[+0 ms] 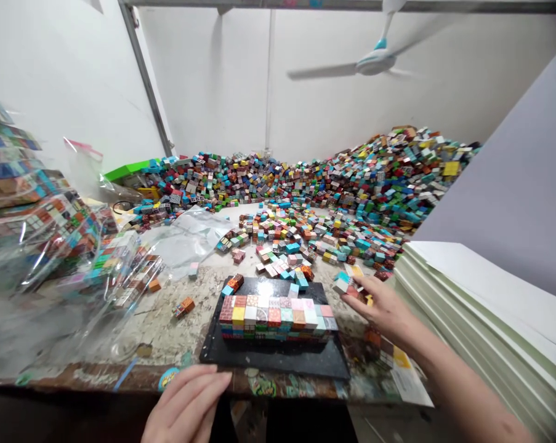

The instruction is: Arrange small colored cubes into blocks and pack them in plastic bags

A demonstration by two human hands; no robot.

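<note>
Apparent picking step: right hand (379,301) reached printed cubes (342,281), fingers' grip unclear; left hand (189,400) lay slack, near; next move likely needed firm pinch.

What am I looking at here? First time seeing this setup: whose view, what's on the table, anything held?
No machine here: a person works bare-handed. The single picture comes from a camera worn on their head, looking forward and down.

On the worn table sits a black board bearing neat rows of cubes. Behind it, loose cubes build up into a heap. Clear bags are at left, stacked sheets at right.

The left hand is empty, near the table's front edge. The right hand is at some cubes beside the board; whether it grips any is unclear.
</note>
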